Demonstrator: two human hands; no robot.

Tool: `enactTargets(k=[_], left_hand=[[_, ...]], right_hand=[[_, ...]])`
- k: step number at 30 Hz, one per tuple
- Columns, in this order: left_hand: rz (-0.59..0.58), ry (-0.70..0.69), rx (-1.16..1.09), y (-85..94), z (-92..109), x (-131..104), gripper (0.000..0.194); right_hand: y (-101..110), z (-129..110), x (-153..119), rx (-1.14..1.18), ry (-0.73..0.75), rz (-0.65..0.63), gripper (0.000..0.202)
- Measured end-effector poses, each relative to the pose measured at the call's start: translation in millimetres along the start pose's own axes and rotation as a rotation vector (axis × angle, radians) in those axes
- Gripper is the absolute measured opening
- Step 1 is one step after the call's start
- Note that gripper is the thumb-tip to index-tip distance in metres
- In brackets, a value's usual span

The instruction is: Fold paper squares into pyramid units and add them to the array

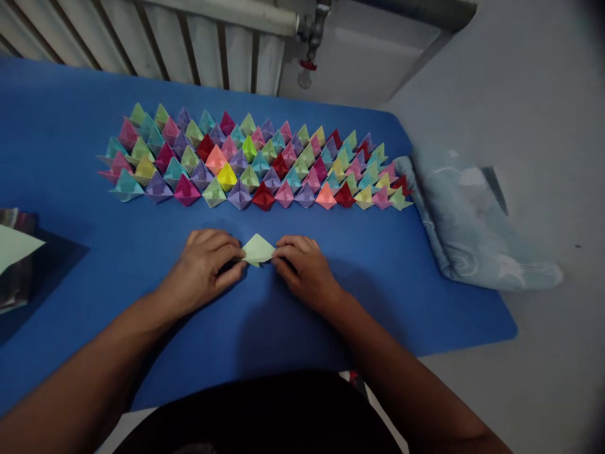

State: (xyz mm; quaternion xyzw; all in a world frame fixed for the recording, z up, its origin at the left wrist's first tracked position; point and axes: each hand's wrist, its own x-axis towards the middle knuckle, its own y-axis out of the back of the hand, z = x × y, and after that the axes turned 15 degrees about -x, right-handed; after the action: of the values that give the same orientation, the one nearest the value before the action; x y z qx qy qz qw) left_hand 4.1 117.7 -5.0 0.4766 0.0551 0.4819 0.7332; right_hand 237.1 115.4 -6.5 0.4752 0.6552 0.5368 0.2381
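Between my two hands a small pale green folded paper (258, 248) is held just above or on the blue mat (189, 353). My left hand (207, 266) pinches its left corner between thumb and fingers. On the other side, my right hand (305, 268) grips the right corner the same way. The paper has a peaked top and a small flap showing below. Beyond my hands stand several rows of folded paper boats (240, 197) in green, pink, purple, red, yellow and blue.
A folded grey-blue patterned cloth (472, 221) lies at the mat's right edge. At the far left, pale green paper (16, 246) rests over a dark, shiny item (17, 287). Behind the mat are a white radiator (165, 47) and a pipe with a red valve (308, 65).
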Motion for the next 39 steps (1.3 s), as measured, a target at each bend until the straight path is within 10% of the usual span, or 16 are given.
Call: enactTargets(k=[21, 33, 39], left_hand=[[0.045, 0.155, 0.100, -10.9, -3, 10, 0.022], [-0.004, -0.075, 0.070, -17.1, -3, 12, 0.027], [-0.003, -0.119, 0.112, -16.0, -7, 8, 0.025]], right_hand=[[-6, -6, 11, -0.089, -0.147, 0.015, 0.011], [-2, -13, 12, -0.182, -0.152, -0.023, 0.011], [-1, -21, -7, -0.316, 0.072, -0.006, 0.023]])
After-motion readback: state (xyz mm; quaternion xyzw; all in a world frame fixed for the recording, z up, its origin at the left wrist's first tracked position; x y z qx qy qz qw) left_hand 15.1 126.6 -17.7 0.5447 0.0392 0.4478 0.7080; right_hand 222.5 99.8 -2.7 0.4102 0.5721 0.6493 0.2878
